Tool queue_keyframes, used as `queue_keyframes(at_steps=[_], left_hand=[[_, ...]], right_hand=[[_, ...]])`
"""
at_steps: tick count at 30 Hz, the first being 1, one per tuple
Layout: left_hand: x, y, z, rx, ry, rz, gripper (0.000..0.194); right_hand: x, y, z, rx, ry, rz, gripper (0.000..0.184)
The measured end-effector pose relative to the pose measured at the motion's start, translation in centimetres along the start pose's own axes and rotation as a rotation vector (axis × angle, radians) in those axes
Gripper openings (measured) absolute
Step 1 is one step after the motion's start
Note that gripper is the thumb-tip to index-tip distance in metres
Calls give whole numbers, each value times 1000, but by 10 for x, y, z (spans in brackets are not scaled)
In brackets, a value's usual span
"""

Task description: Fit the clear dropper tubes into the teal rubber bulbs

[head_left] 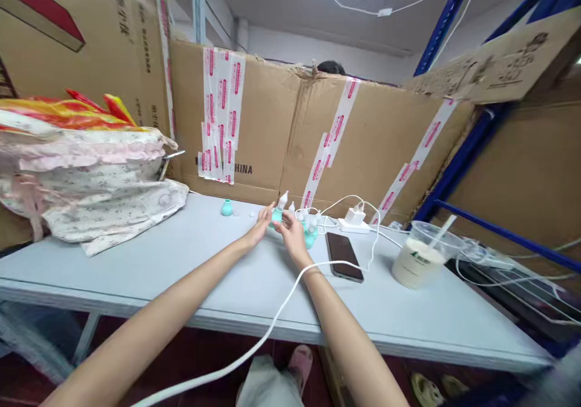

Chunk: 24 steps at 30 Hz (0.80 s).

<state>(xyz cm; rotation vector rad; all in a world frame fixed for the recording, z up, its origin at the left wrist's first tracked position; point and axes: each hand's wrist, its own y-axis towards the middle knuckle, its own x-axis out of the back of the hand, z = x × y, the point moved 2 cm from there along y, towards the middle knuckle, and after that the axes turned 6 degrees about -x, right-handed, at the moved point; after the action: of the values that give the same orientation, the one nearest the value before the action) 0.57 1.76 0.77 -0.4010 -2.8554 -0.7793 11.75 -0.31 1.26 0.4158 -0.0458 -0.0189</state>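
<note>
A mint-green bulb nasal aspirator with a translucent, tapering nozzle tilts right near the tabletop's rear, held between the left hand and right hand, both partly curled.

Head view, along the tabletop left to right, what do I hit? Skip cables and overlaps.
Floral cloth bag → small teal bulb → left hand → right hand → phone → drink cup with straw.
</note>
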Motion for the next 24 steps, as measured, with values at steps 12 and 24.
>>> queue_keyframes(at_steps=[12, 24], left_hand=[[26, 2, 4, 2, 124, -107, 47], [21, 2, 10, -70, 136, -15, 45]], right_hand=[[5, 1, 0, -23, -205, -56, 34], [5, 3, -5, 4, -163, 10, 35]])
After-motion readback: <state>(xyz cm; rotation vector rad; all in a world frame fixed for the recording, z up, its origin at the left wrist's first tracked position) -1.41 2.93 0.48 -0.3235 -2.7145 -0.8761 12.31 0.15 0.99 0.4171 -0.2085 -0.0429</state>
